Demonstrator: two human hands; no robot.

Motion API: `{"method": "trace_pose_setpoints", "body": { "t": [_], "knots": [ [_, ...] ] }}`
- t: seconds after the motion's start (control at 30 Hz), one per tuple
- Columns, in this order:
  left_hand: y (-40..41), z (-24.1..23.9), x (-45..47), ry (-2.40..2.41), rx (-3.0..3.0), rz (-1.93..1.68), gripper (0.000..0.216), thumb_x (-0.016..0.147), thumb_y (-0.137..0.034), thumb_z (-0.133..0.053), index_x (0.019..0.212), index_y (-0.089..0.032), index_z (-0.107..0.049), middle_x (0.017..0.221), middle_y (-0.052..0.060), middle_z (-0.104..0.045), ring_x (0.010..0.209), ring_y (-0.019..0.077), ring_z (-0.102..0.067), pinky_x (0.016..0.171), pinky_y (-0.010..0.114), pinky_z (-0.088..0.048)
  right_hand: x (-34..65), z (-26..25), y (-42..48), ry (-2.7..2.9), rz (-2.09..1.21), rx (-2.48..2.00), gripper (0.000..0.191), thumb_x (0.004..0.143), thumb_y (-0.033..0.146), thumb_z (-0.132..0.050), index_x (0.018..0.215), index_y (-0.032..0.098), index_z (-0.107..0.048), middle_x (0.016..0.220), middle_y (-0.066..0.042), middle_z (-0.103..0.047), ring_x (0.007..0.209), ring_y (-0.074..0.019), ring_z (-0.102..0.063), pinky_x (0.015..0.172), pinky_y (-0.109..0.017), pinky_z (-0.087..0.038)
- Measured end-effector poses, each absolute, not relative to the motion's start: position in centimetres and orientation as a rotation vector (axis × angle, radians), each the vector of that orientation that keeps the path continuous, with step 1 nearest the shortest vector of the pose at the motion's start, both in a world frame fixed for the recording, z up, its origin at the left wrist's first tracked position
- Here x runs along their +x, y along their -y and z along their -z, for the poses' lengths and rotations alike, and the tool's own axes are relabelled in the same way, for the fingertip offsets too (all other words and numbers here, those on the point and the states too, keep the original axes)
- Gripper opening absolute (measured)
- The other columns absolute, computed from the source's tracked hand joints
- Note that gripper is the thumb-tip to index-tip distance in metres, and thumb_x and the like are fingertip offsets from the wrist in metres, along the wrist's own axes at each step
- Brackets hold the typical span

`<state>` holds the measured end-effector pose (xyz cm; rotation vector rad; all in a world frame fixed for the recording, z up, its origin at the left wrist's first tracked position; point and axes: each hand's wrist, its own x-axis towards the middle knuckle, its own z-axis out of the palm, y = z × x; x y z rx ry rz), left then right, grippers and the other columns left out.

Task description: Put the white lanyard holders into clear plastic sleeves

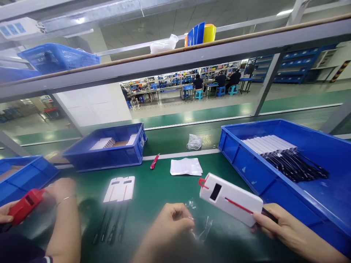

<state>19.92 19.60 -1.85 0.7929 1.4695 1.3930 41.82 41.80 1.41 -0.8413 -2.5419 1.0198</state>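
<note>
My right hand (276, 224) grips the near end of a white flat card pack (230, 199) with a black window, a red loop at its far end and a red strip along it. It is held tilted above the green table (159, 190). My left hand (171, 219) pinches a clear plastic sleeve (201, 223) that lies crumpled between the two hands. The pack and the sleeve are apart.
A large blue bin (323, 197) at right holds white packs and black pens. Another blue bin (106, 146) stands at the back left. White cards (120, 189), black pens (109, 226), a bag stack (186, 166) and a red cutter (154, 161) lie on the table. A co-worker's hand (61, 190) at left holds a red device (24, 205).
</note>
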Motion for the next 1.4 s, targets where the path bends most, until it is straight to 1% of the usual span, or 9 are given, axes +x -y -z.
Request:
{"method": "trace_pose_setpoints", "body": {
  "t": [0.13, 0.3, 0.57, 0.67, 0.77, 0.9, 1.0, 1.17, 1.4],
  "knots": [
    [-20.1, 2.0, 20.3, -1.473, 0.799, -1.443, 0.025, 0.074, -0.034, -0.075, 0.072, -0.013, -0.063, 0.064, 0.003, -0.065, 0.063, 0.0142, -0.056, 0.065, 0.025, -0.042, 39.8, -0.3, -39.5, 2.354, -1.417, -0.748, 0.041, 0.081, 0.060, -0.065, 0.091, 0.021, -0.074, 0.080, -0.004, -0.072, 0.076, -0.0246, -0.069, 0.066, -0.028, -0.056],
    [-20.8, 2.0, 20.9, -1.581, 0.823, -1.415, 0.023, 0.074, -0.034, -0.073, 0.072, -0.013, -0.064, 0.065, 0.003, -0.064, 0.065, 0.0162, -0.056, 0.065, 0.026, -0.040, 36.7, 1.5, -36.8, 2.196, -1.595, -0.651, 0.038, 0.079, 0.053, -0.074, 0.096, 0.020, -0.066, 0.102, -0.006, -0.073, 0.104, -0.0278, -0.067, 0.086, -0.029, -0.055],
    [-21.0, 1.9, 21.4, -1.760, 0.889, -1.419, 0.016, 0.076, -0.026, -0.066, 0.067, -0.014, -0.063, 0.062, -0.001, -0.055, 0.063, 0.0131, -0.046, 0.060, 0.024, -0.032, 35.3, -0.7, -35.2, 2.410, -1.566, -0.490, 0.031, 0.095, 0.049, -0.055, 0.090, 0.021, -0.068, 0.083, 0.001, -0.068, 0.080, -0.0225, -0.063, 0.066, -0.026, -0.049],
    [-21.0, 1.9, 21.5, -1.796, 0.883, -1.422, 0.016, 0.076, -0.026, -0.065, 0.066, -0.014, -0.061, 0.059, -0.002, -0.051, 0.060, 0.0118, -0.041, 0.057, 0.024, -0.029, 35.3, -1.4, -35.1, 2.396, -1.642, -0.472, 0.034, 0.097, 0.051, -0.051, 0.095, 0.022, -0.069, 0.091, 0.000, -0.070, 0.090, -0.0232, -0.064, 0.082, -0.029, -0.051],
    [-21.0, 1.8, 21.4, -1.823, 0.869, -1.453, 0.017, 0.076, -0.025, -0.065, 0.065, -0.015, -0.057, 0.059, -0.004, -0.046, 0.060, 0.0108, -0.037, 0.057, 0.023, -0.027, 35.7, -1.7, -35.4, 2.375, -1.764, -0.436, 0.044, 0.098, 0.055, -0.048, 0.124, 0.022, -0.063, 0.113, -0.006, -0.070, 0.108, -0.0268, -0.062, 0.104, -0.038, -0.045],
    [-20.9, 1.9, 21.2, -1.706, 0.850, -1.506, 0.018, 0.075, -0.026, -0.068, 0.070, -0.016, -0.055, 0.062, -0.003, -0.051, 0.061, 0.0109, -0.040, 0.058, 0.022, -0.030, 36.4, -2.3, -35.8, 2.392, -1.828, -0.430, 0.056, 0.095, 0.059, -0.050, 0.135, 0.020, -0.059, 0.123, -0.011, -0.068, 0.119, -0.0324, -0.059, 0.109, -0.047, -0.043],
    [-21.0, 1.9, 21.2, -1.633, 0.849, -1.511, 0.017, 0.075, -0.024, -0.069, 0.070, -0.016, -0.055, 0.063, -0.003, -0.053, 0.062, 0.0109, -0.042, 0.060, 0.022, -0.032, 37.0, -2.9, -36.0, 2.332, -1.934, -0.460, 0.059, 0.092, 0.063, -0.053, 0.133, 0.020, -0.062, 0.115, -0.011, -0.071, 0.107, -0.0304, -0.064, 0.102, -0.045, -0.049],
    [-21.5, 1.9, 21.3, -1.599, 0.834, -1.504, 0.018, 0.074, -0.026, -0.073, 0.068, -0.016, -0.058, 0.063, -0.002, -0.057, 0.064, 0.0125, -0.048, 0.063, 0.023, -0.037, 37.8, -2.5, -35.7, 2.168, -2.102, -0.606, 0.063, 0.086, 0.068, -0.059, 0.132, 0.025, -0.063, 0.092, -0.004, -0.068, 0.065, -0.0161, -0.059, 0.063, -0.031, -0.054],
    [-20.5, 3.0, 19.1, -1.491, 0.830, -1.589, 0.023, 0.074, -0.030, -0.077, 0.071, -0.013, -0.062, 0.064, 0.002, -0.064, 0.061, 0.0129, -0.055, 0.063, 0.023, -0.041, 40.7, -1.6, -37.6, 2.151, -1.682, -0.770, 0.056, 0.070, 0.069, -0.072, 0.109, 0.029, -0.072, 0.070, -0.002, -0.064, 0.064, -0.0217, -0.059, 0.059, -0.032, -0.053]
  ]
}}
